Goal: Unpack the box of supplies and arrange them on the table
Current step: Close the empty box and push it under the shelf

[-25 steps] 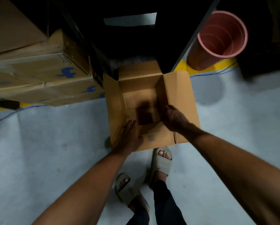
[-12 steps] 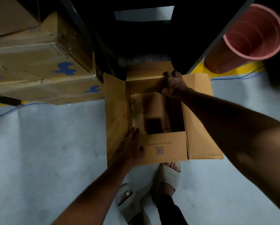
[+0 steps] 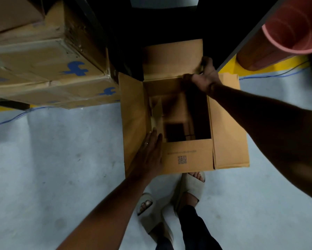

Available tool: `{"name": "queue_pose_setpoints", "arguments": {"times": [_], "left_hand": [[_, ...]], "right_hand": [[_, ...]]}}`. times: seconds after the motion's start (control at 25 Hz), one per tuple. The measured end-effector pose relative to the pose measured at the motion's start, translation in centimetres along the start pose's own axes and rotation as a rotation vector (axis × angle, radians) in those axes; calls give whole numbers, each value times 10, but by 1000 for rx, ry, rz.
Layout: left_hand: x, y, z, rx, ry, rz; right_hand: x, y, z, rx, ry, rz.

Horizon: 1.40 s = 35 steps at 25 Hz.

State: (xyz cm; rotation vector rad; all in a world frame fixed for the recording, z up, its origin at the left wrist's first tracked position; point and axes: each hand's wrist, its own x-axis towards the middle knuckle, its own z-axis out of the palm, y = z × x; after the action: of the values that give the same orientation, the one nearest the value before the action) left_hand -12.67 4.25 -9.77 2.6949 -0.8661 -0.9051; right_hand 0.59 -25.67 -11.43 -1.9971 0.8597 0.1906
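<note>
An open brown cardboard box [image 3: 229,123] stands on the grey floor, all flaps folded outward. Its inside is dark; a smaller brown carton and a dark item lie at the bottom, hard to make out. My left hand [image 3: 149,154] rests flat, fingers straight, on the box's near-left corner where the left flap meets the front flap. My right hand [image 3: 204,76] reaches across the opening and grips the right end of the far flap [image 3: 169,58], fingers curled over its edge.
Stacked cardboard cartons [image 3: 43,73] with blue marks sit to the left. A pink plastic bin [image 3: 287,33] stands at the upper right by a yellow floor line. Dark shelving lies behind the box. My sandalled feet [image 3: 187,188] are just below it.
My right hand moved from the box's near-right inner edge across to the far flap and took hold of it. The view came closer to the box. My left hand stayed put.
</note>
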Motion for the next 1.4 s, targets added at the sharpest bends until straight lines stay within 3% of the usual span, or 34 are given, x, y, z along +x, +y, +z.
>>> {"name": "queue_pose_setpoints", "arguments": {"times": [0.08, 0.36, 0.6, 0.76, 0.92, 1.16, 1.4], "left_hand": [[0, -1, -5, 40, -3, 4], [-15, -2, -6, 131, 84, -20], [-29, 14, -29, 168, 230, -134], [-33, 27, -47, 38, 280, -280], [-30, 25, -48, -305, 311, -397], [-32, 41, -42, -524, 388, -180], [-20, 54, -25, -523, 224, -85]], "right_hand": [[-11, 1, -8, 48, -20, -29], [-67, 27, -27, -155, -76, -153], [-102, 70, -33, -833, -352, -294], [-109, 63, -15, -967, -287, -214], [-107, 52, 2, -877, -291, -115], [-113, 55, -8, -773, -281, -129], [-116, 63, -18, -717, -318, -148]]}}
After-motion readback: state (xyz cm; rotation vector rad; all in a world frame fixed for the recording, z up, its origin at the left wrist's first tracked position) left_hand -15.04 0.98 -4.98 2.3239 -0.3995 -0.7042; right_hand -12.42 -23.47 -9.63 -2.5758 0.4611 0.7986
